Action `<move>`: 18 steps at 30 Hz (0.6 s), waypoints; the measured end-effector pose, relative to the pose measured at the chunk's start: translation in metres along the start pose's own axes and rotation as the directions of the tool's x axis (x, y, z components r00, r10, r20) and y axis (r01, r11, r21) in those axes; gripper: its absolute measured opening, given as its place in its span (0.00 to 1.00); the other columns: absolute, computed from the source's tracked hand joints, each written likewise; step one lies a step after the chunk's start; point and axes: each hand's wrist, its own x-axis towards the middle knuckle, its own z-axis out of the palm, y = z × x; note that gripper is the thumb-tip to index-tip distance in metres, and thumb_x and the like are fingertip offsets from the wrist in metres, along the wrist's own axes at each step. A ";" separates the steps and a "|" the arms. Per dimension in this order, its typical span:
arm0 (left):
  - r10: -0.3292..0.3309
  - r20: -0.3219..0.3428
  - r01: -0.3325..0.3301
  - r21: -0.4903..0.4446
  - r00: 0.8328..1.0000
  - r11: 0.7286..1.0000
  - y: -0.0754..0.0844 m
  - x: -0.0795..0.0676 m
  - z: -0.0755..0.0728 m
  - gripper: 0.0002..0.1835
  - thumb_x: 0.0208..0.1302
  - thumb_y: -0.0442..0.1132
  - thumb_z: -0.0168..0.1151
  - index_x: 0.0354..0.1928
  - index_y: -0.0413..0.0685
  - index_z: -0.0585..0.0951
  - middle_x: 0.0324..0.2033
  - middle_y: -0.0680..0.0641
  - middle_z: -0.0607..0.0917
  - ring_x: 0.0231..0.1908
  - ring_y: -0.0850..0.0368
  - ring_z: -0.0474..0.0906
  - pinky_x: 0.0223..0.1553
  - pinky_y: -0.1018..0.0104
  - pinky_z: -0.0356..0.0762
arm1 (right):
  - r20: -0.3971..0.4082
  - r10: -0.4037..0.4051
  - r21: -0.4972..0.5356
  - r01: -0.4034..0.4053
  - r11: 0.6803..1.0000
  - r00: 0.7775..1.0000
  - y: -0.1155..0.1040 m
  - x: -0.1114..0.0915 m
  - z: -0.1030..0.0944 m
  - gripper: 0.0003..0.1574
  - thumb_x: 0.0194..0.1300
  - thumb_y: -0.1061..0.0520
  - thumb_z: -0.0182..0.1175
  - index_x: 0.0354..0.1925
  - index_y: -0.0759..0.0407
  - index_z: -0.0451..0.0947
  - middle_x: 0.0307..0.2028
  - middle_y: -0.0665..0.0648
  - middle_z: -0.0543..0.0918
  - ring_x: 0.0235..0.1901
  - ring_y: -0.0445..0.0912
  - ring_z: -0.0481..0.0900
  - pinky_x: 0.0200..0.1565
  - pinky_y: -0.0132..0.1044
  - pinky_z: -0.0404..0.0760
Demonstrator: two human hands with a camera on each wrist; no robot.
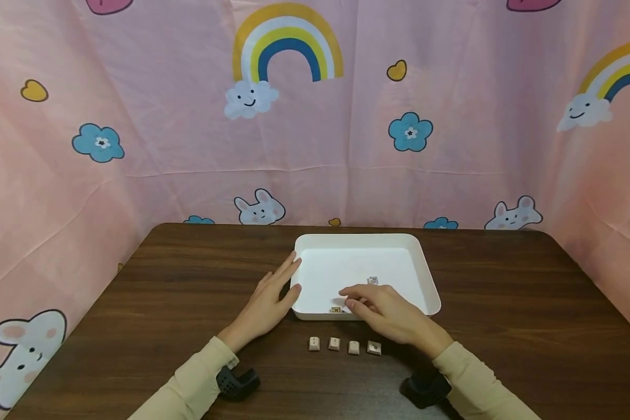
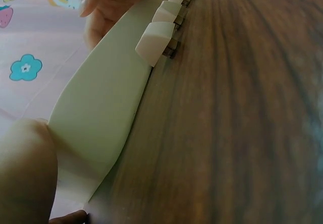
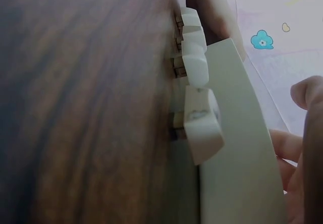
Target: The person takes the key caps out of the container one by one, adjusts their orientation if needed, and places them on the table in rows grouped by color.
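A shallow white tray [image 1: 425, 274] lies on the dark wooden table. My left hand [image 1: 265, 303] touches its left edge with fingers extended, the thumb [image 2: 28, 168] near the rim in the left wrist view. My right hand [image 1: 388, 312] hovers over the tray's front part, fingers bent loosely and a gap between thumb and index finger. Just under it, by the front wall, lies a small yellowish piece with a dark mark [image 1: 336, 310]; another small piece [image 1: 373, 280] lies just beyond the hand. Several pale keycaps [image 1: 314, 344] stand in a row before the tray.
The keycap at the row's right end [image 3: 202, 123] stands close to the tray's front wall [image 3: 237, 133] in the right wrist view. Behind the table [image 1: 210, 262] hangs a pink patterned cloth [image 1: 315, 140]. Black wrist cameras [image 1: 237, 383] sit on both wrists.
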 end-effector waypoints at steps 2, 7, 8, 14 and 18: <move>-0.003 0.002 0.003 0.002 1.000 1.000 0.000 0.000 0.000 0.31 0.79 0.45 0.52 0.79 0.48 0.60 0.80 0.45 0.54 0.76 0.42 0.58 0.72 0.27 0.45 | -0.008 0.011 0.015 -0.011 1.000 1.000 0.000 0.000 0.000 0.23 0.79 0.45 0.52 0.61 0.53 0.81 0.50 0.49 0.88 0.44 0.39 0.86 0.49 0.39 0.85; -0.001 0.001 0.001 -0.002 1.000 1.000 -0.002 0.001 0.000 0.32 0.79 0.46 0.52 0.79 0.48 0.60 0.80 0.45 0.54 0.76 0.42 0.58 0.72 0.26 0.45 | -0.057 -0.008 0.025 0.009 1.000 0.998 0.002 0.000 0.001 0.19 0.77 0.47 0.55 0.57 0.52 0.84 0.48 0.48 0.89 0.45 0.38 0.85 0.48 0.38 0.85; 0.000 0.002 0.000 -0.003 1.000 1.000 -0.002 0.001 0.000 0.32 0.79 0.46 0.52 0.79 0.48 0.60 0.80 0.45 0.54 0.76 0.42 0.58 0.72 0.26 0.44 | -0.070 -0.019 0.020 0.021 1.000 0.997 0.002 0.000 0.001 0.18 0.77 0.48 0.56 0.56 0.52 0.85 0.48 0.47 0.89 0.45 0.38 0.85 0.48 0.38 0.85; 0.003 0.003 -0.003 -0.005 1.000 1.000 -0.003 0.001 0.000 0.32 0.79 0.46 0.52 0.79 0.47 0.60 0.80 0.45 0.54 0.76 0.42 0.58 0.72 0.26 0.44 | -0.126 -0.144 0.022 0.148 0.989 0.982 0.006 -0.001 0.002 0.12 0.68 0.59 0.65 0.49 0.55 0.87 0.40 0.47 0.90 0.39 0.34 0.85 0.43 0.35 0.85; 0.003 0.003 -0.003 -0.011 1.000 1.000 -0.002 0.001 -0.001 0.32 0.79 0.45 0.52 0.79 0.47 0.60 0.80 0.44 0.54 0.76 0.42 0.58 0.72 0.26 0.44 | -0.136 -0.221 0.074 0.232 0.970 0.966 0.008 -0.001 0.003 0.10 0.64 0.63 0.67 0.44 0.55 0.88 0.38 0.48 0.90 0.36 0.33 0.84 0.41 0.33 0.86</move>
